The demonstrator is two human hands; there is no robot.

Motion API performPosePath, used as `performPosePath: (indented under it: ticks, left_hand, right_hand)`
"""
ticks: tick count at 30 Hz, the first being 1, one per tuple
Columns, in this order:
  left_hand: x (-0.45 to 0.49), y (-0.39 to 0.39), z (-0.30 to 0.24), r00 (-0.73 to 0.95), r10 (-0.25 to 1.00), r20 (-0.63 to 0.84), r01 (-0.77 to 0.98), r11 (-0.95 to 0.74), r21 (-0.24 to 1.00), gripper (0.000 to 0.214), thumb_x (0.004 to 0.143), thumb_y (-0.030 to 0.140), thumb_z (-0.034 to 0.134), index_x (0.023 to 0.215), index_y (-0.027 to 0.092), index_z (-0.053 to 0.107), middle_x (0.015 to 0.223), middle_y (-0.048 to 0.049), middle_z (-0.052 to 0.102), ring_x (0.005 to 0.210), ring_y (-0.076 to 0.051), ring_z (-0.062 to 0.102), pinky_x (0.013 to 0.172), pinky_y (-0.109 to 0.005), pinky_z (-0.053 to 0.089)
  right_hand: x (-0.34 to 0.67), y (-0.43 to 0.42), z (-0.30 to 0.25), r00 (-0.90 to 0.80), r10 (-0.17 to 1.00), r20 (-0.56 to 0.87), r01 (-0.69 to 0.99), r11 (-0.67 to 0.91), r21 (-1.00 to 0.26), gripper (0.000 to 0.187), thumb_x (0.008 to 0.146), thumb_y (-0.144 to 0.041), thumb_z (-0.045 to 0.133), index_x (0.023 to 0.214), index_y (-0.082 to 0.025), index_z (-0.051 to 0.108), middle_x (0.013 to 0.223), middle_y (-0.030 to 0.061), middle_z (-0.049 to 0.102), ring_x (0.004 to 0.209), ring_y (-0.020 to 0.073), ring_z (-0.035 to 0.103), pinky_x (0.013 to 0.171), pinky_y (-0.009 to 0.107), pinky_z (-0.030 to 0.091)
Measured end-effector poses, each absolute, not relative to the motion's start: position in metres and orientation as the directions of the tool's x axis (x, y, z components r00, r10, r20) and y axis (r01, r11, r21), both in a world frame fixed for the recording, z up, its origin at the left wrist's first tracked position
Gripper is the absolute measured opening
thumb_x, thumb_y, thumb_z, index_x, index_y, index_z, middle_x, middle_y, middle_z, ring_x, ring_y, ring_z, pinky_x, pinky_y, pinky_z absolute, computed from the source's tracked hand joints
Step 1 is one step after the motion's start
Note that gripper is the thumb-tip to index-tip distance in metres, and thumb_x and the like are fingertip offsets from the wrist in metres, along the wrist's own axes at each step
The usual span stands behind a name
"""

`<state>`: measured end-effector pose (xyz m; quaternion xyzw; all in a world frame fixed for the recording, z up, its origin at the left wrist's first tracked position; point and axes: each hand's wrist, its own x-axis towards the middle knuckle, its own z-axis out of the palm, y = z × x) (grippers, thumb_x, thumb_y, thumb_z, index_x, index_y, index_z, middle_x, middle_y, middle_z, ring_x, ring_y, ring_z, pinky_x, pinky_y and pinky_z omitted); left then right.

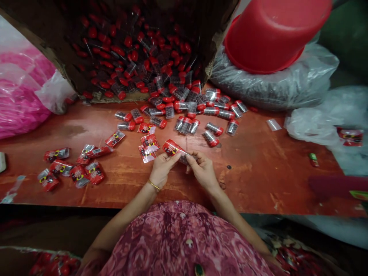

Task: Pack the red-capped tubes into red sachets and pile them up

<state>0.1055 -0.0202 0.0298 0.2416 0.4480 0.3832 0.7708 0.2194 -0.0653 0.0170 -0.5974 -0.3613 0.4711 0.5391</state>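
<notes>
My left hand (162, 168) is closed on a red printed plastic sleeve (171, 147), thumb on top. My right hand (202, 168) pinches at the sleeve's lower right end, where part of a small clear container with dark contents (183, 158) shows. How far the container sits inside the sleeve is hidden by my fingers. Flat red printed sleeves (150, 143) lie just left of my hands. Loose red-capped containers (186, 125) with dark beads or balls inside lie in front of them. Several sleeved containers (78, 174) are grouped on the left of the table.
A tipped cardboard box (66, 65) spills many red-capped containers onto the red-brown table (258, 168). An upturned red bucket (273, 34) rests on a full clear plastic bag (258, 88) at back right. Pink-filled bags (23, 92) stand at left. A small green-and-red item (314, 160) lies at right.
</notes>
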Motion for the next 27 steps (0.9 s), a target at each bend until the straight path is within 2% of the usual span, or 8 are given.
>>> performPosePath:
  ticks: [6, 9, 12, 19, 21, 23, 25, 27]
  left_hand:
    - [0.107, -0.021, 0.027, 0.336, 0.841, -0.423, -0.371, 0.532, 0.761, 0.031, 0.056, 0.037, 0.078, 0.064, 0.012, 0.063, 0.052, 0.0026, 0.058, 0.047, -0.006, 0.048, 0.049, -0.020, 0.038]
    - [0.104, -0.016, 0.028, 0.267, 0.866, -0.423, -0.406, 0.499, 0.766, 0.028, 0.058, 0.036, 0.077, 0.066, 0.013, 0.063, 0.054, 0.0033, 0.057, 0.046, -0.005, 0.046, 0.050, -0.019, 0.038]
    - [0.100, -0.012, 0.030, 0.232, 0.874, -0.426, -0.426, 0.485, 0.764, 0.030, 0.053, 0.034, 0.080, 0.068, 0.013, 0.064, 0.056, 0.0030, 0.059, 0.050, -0.005, 0.049, 0.055, -0.019, 0.040]
    - [0.100, -0.023, 0.032, 0.302, 0.839, -0.452, -0.404, 0.542, 0.737, 0.033, 0.049, 0.037, 0.081, 0.058, 0.011, 0.063, 0.049, 0.0037, 0.056, 0.046, -0.004, 0.047, 0.051, -0.018, 0.040]
    - [0.093, -0.019, 0.034, 0.274, 0.828, -0.488, -0.431, 0.560, 0.708, 0.028, 0.051, 0.031, 0.081, 0.062, 0.011, 0.064, 0.053, 0.0026, 0.060, 0.049, -0.005, 0.052, 0.054, -0.017, 0.043]
    - [0.076, -0.007, 0.036, 0.162, 0.832, -0.531, -0.515, 0.530, 0.673, 0.022, 0.057, 0.026, 0.079, 0.070, 0.013, 0.066, 0.065, 0.0002, 0.067, 0.061, -0.008, 0.061, 0.064, -0.019, 0.047]
    - [0.053, 0.008, 0.037, -0.052, 0.830, -0.555, -0.648, 0.395, 0.651, 0.012, 0.069, 0.028, 0.071, 0.073, 0.017, 0.065, 0.076, 0.0001, 0.070, 0.074, -0.010, 0.065, 0.074, -0.021, 0.048]
    - [0.029, 0.021, 0.038, -0.286, 0.780, -0.556, -0.733, 0.195, 0.652, 0.017, 0.080, 0.035, 0.059, 0.073, 0.021, 0.063, 0.082, 0.0015, 0.070, 0.084, -0.009, 0.065, 0.081, -0.021, 0.048]
  right_hand:
    - [0.202, -0.056, 0.015, 0.422, 0.893, -0.155, -0.164, -0.093, -0.982, 0.027, 0.074, -0.042, 0.061, 0.089, -0.020, 0.055, 0.062, -0.0058, 0.056, 0.043, 0.0065, 0.050, 0.043, 0.020, 0.043]
    - [0.207, -0.057, 0.013, 0.296, 0.937, -0.184, -0.252, -0.110, -0.962, 0.033, 0.073, -0.046, 0.062, 0.095, -0.022, 0.053, 0.071, -0.0042, 0.061, 0.050, 0.0087, 0.057, 0.051, 0.023, 0.050]
    - [0.216, -0.059, 0.012, 0.265, 0.951, -0.163, -0.209, -0.108, -0.972, 0.030, 0.073, -0.045, 0.063, 0.088, -0.021, 0.057, 0.070, -0.0032, 0.062, 0.055, 0.0096, 0.060, 0.058, 0.025, 0.051]
    - [0.205, -0.045, 0.009, 0.224, 0.968, -0.116, -0.112, -0.092, -0.989, 0.028, 0.070, -0.045, 0.064, 0.074, -0.019, 0.055, 0.062, -0.0037, 0.057, 0.050, 0.0087, 0.052, 0.050, 0.022, 0.045]
    - [0.206, -0.040, 0.008, 0.237, 0.970, -0.062, 0.015, -0.068, -0.998, 0.028, 0.074, -0.046, 0.060, 0.076, -0.018, 0.056, 0.063, -0.0015, 0.058, 0.053, 0.0106, 0.053, 0.052, 0.024, 0.046]
    - [0.219, -0.035, 0.007, 0.308, 0.950, 0.057, 0.264, -0.028, -0.964, 0.029, 0.078, -0.046, 0.054, 0.083, -0.018, 0.058, 0.074, 0.0035, 0.062, 0.064, 0.0147, 0.057, 0.060, 0.028, 0.048]
    - [0.244, -0.032, 0.004, 0.381, 0.899, 0.217, 0.583, -0.052, -0.811, 0.031, 0.081, -0.044, 0.051, 0.094, -0.016, 0.060, 0.093, 0.0105, 0.064, 0.084, 0.0214, 0.058, 0.075, 0.037, 0.047]
    - [0.272, -0.030, -0.001, 0.454, 0.828, 0.327, 0.795, -0.211, -0.569, 0.036, 0.081, -0.041, 0.051, 0.103, -0.014, 0.059, 0.112, 0.0177, 0.058, 0.103, 0.0302, 0.051, 0.086, 0.048, 0.041]
